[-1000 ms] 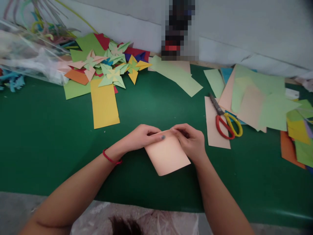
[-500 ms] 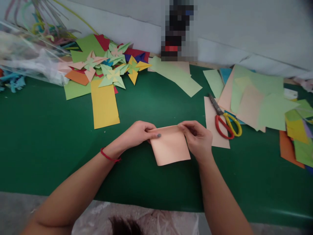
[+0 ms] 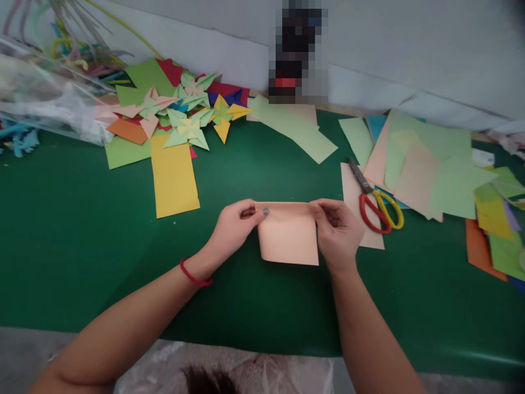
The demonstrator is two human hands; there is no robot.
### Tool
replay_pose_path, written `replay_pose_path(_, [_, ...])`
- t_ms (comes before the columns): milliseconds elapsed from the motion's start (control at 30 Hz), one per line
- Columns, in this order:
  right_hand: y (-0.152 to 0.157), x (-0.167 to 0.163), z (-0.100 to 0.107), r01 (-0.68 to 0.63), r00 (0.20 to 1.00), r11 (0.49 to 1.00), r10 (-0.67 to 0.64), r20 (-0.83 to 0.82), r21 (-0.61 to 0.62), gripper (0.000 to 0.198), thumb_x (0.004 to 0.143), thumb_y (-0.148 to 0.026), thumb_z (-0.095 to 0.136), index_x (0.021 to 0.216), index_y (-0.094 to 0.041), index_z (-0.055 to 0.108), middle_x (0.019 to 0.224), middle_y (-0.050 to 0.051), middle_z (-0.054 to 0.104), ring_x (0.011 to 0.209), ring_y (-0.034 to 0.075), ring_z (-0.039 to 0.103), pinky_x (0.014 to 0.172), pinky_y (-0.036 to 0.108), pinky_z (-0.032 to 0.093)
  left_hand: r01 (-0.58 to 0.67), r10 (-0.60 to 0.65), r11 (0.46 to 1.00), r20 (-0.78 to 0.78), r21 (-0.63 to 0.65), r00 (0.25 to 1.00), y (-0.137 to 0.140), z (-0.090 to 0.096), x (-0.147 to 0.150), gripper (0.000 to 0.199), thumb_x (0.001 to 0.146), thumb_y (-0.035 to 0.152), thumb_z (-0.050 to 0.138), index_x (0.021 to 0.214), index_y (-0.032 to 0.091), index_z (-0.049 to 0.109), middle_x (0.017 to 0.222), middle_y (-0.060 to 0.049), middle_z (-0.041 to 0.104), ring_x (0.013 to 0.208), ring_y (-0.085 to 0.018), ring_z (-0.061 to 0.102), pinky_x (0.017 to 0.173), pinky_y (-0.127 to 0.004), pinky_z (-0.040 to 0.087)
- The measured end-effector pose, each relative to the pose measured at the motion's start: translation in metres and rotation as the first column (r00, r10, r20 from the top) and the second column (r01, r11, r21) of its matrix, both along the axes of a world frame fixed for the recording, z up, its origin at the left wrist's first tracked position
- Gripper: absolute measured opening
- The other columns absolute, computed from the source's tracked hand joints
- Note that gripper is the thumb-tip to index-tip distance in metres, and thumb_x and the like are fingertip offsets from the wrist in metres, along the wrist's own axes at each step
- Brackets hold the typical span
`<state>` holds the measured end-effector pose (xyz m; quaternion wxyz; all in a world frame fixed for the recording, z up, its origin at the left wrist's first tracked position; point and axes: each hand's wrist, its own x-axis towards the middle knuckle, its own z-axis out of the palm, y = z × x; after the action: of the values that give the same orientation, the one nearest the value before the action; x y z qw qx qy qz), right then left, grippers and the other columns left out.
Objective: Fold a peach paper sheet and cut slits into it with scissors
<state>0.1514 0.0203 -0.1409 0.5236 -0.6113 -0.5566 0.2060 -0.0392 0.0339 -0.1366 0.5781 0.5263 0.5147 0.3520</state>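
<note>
A peach sheet of paper [image 3: 289, 238] is held between my two hands above the green table, its lower left side curved as if bent over. My left hand [image 3: 238, 224] pinches its upper left corner, the thumb lying on the front face. At the upper right corner, my right hand [image 3: 338, 230] grips the paper between thumb and fingers. Just right of that hand lie scissors [image 3: 375, 200] with one red and one yellow handle, on another peach sheet [image 3: 348, 178].
Folded paper stars [image 3: 188, 127] and a yellow sheet [image 3: 174, 178] lie at the left back. Green and peach sheets [image 3: 453, 180] pile up at the right, with more coloured paper [image 3: 498, 219] beyond. A clear plastic bag [image 3: 53, 93] is at far left. A wall [image 3: 410, 54] stands behind the green table [image 3: 82, 246].
The peach paper has turned slightly, its top edge now level. My left hand has shifted a little to the right and up, and my right hand slightly to the right.
</note>
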Motion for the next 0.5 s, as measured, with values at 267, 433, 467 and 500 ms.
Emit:
replay_pose_path(267, [-0.0009,-0.0031,0.0029,0.044,0.998,0.999,-0.043,-0.042,0.019,0.004,0.079,-0.024,0.063,0.077,-0.020,0.063,0.069,-0.001,0.064,0.059,0.011,0.058,0.052,0.023,0.047,-0.137,0.147,0.980,-0.064,0.142,0.987,-0.0088,-0.0017,0.0079,0.020,0.082,0.034,0.055,0.072,0.018,0.056,0.068,0.001,0.055,0.063,-0.011,0.049,0.054,-0.022,0.036])
replay_pose_path(433, [-0.0011,-0.0030,0.0035,0.089,0.995,0.995,-0.088,-0.043,0.038,0.006,0.079,-0.026,0.063,0.077,-0.020,0.062,0.068,-0.001,0.063,0.058,0.011,0.056,0.050,0.024,0.045,-0.074,0.075,0.993,-0.001,0.091,0.997,-0.0055,0.0000,0.0054,0.021,0.080,0.037,0.058,0.077,0.017,0.057,0.075,-0.002,0.060,0.069,-0.012,0.054,0.058,-0.022,0.041])
replay_pose_path(467, [-0.0012,-0.0028,0.0040,0.104,0.994,0.993,-0.102,-0.042,0.046,0.006,0.079,-0.026,0.063,0.077,-0.020,0.062,0.068,-0.001,0.063,0.057,0.011,0.056,0.050,0.024,0.044,-0.031,0.029,0.998,0.026,0.063,0.999,-0.0058,0.0005,0.0057,0.021,0.080,0.038,0.057,0.081,0.017,0.058,0.081,-0.003,0.061,0.073,-0.013,0.056,0.061,-0.023,0.043])
replay_pose_path(500, [-0.0014,-0.0026,0.0044,0.117,0.993,0.992,-0.115,-0.042,0.051,0.006,0.079,-0.026,0.063,0.077,-0.020,0.062,0.068,-0.001,0.062,0.057,0.011,0.055,0.049,0.024,0.044,0.016,-0.018,0.999,0.042,0.038,0.999,-0.0064,0.0009,0.0060,0.023,0.081,0.039,0.056,0.084,0.016,0.059,0.084,-0.004,0.062,0.075,-0.014,0.056,0.063,-0.023,0.044])
